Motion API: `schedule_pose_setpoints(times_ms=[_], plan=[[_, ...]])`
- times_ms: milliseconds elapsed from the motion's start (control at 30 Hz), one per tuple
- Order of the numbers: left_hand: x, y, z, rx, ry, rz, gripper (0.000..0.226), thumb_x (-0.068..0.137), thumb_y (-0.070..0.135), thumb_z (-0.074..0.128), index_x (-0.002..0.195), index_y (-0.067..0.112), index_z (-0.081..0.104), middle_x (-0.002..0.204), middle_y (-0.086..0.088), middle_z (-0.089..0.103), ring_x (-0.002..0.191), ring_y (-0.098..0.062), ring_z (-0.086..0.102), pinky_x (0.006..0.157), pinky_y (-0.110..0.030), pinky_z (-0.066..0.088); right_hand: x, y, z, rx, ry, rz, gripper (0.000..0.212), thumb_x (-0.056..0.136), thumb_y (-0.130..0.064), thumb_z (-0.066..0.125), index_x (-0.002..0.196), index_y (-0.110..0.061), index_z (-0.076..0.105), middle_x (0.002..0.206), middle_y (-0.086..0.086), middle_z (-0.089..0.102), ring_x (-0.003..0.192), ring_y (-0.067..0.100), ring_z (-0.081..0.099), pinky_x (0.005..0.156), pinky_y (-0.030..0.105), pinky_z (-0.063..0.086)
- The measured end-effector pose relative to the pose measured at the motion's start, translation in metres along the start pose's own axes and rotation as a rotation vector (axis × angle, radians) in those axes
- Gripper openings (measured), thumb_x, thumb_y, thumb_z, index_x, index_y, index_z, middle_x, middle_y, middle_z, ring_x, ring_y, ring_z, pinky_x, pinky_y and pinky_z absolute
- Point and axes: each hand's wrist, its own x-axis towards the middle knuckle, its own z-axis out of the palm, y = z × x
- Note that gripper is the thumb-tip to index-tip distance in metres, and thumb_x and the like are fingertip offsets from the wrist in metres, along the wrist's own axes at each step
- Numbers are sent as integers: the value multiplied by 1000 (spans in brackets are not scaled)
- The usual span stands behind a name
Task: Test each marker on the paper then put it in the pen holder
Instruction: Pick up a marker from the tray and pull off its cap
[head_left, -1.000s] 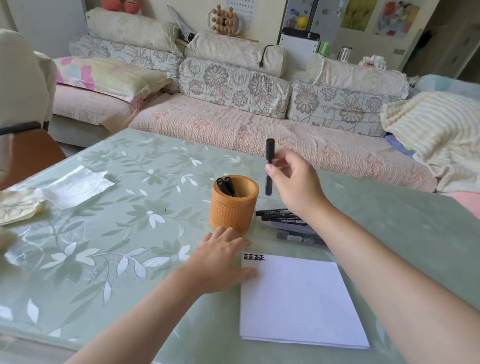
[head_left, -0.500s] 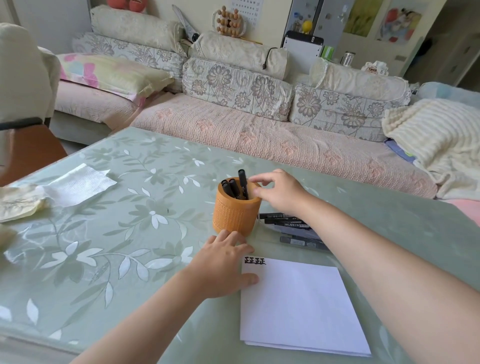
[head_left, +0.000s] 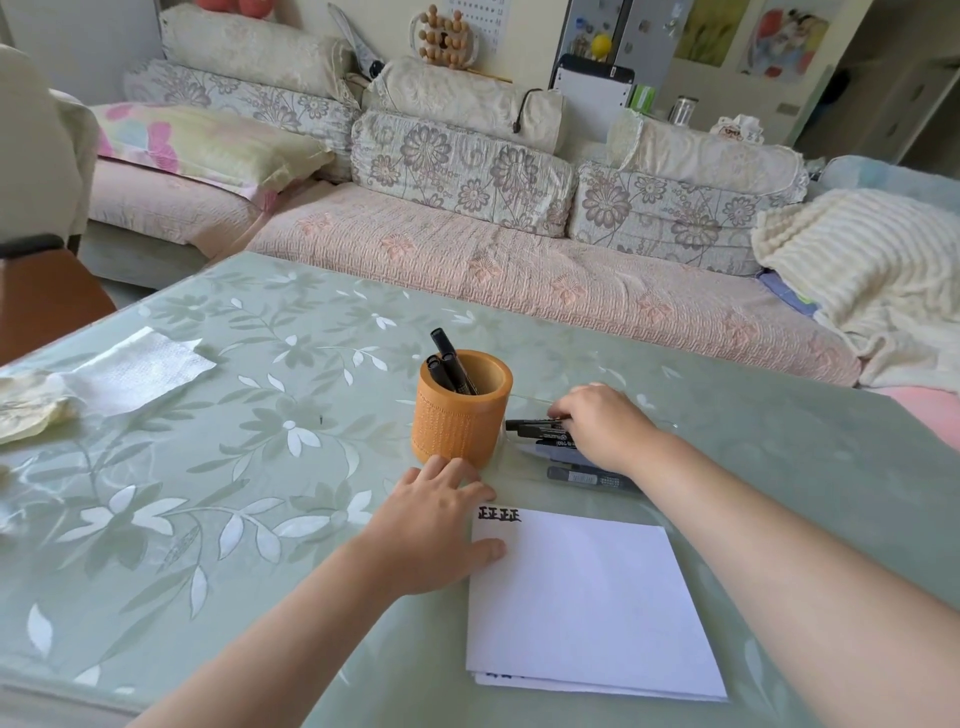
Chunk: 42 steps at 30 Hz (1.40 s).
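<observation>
Right hand reaches to the heap of loose markers lying on the counter just to the right of the pen holder. Its fingers are bent down over the top marker of that heap and pinch it. The marker's black end sticks out to the left from under the fingertips, toward the holder's wall. How the thumb sits is hidden beneath the hand. The other markers of the heap lie flat, roughly parallel, partly covered by the wrist.

Left hand lies flat on the counter with its fingers straight and holds nothing. Its thumb presses on the left edge of the paper, and its fingertips are just in front of the holder's base.

The orange pen holder stands upright about midway between the counter's near and far edges. Three black markers stand in it, leaning against the left of its rim. The paper, a small white stack, lies close to the near edge, in front of the heap, with black test strokes in its far left corner.

A white tissue lies flat toward the counter's left edge, with a crumpled pale wad beside it at that edge. A floral sofa runs beyond the far edge, and a cream blanket lies on its right end.
</observation>
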Motion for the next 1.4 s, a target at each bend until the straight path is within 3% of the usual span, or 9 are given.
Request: schedule_pose_setpoints(times_ms=[333, 500, 733, 900, 1067, 1167, 1267, 1300, 1400], plan=[[0, 0, -1, -5, 6, 7, 61, 81, 71, 42, 132, 38, 47, 131, 14, 40, 121, -12, 33, 101, -30, 30, -27, 3, -6, 157, 114, 33, 35, 98, -13, 40, 119, -26, 65, 119, -1, 57, 110, 26, 56, 90, 37, 45], [1, 3, -4, -45, 28, -17, 75, 72, 76, 24, 130, 36, 49, 124, 15, 44, 117, -11, 38, 96, -30, 36, -59, -1, -6, 310, 249, 98, 26, 90, -18, 57, 113, -26, 68, 107, -5, 55, 98, 17, 54, 82, 28, 41], [6, 18, -15, -157, 345, 10, 45, 87, 47, 43, 125, 26, 52, 114, 10, 50, 106, -16, 47, 80, -30, 47, -100, -11, 10, 568, 253, 21, 26, 81, -8, 68, 98, -28, 68, 96, -17, 62, 93, -1, 59, 84, 14, 43], [7, 27, -15, -169, 354, 105, 37, 89, 30, 62, 124, 31, 55, 113, 11, 53, 103, -14, 48, 81, -28, 47, -112, -24, 18, 760, 225, 96, 22, 80, -13, 74, 88, -32, 69, 89, -20, 69, 88, -6, 61, 76, 8, 42], [9, 28, -13, -184, 344, 110, 16, 89, 29, 62, 105, 28, 67, 88, 13, 57, 87, -12, 53, 70, -35, 51, -112, -28, 17, 987, 234, 157, 26, 77, -15, 80, 90, -35, 69, 87, -15, 72, 83, -2, 64, 79, 14, 47], [10, 30, -16, -199, 367, 96, 16, 90, 34, 55, 100, 30, 66, 82, 15, 55, 83, -11, 51, 66, -34, 49, -111, -32, 13, 1262, 251, 236, 35, 77, -9, 81, 100, -31, 68, 85, -5, 72, 66, 7, 63, 65, 23, 51], [9, 34, -17, -194, 352, 140, 16, 89, 41, 54, 95, 30, 65, 77, 17, 51, 78, -8, 45, 63, -32, 47, -110, -36, 12, 1467, 246, 269, 14, 82, -8, 77, 93, -16, 72, 69, -4, 65, 59, 8, 57, 55, 19, 43], [9, 36, -16, -185, 335, 163, 19, 89, 45, 53, 93, 30, 64, 77, 18, 49, 77, -6, 43, 61, -30, 46, -110, -37, 12, 1514, 231, 266, 5, 85, -11, 74, 89, -13, 72, 69, -3, 64, 61, 10, 55, 57, 22, 43], [8, 43, -15, -211, 262, 218, 30, 93, 57, 44, 88, 33, 62, 78, 20, 50, 79, -4, 44, 63, -24, 42, -106, -40, 14, 1598, 187, 235, 13, 97, -19, 59, 94, -9, 66, 86, 5, 71, 77, 17, 66, 70, 32, 55]])
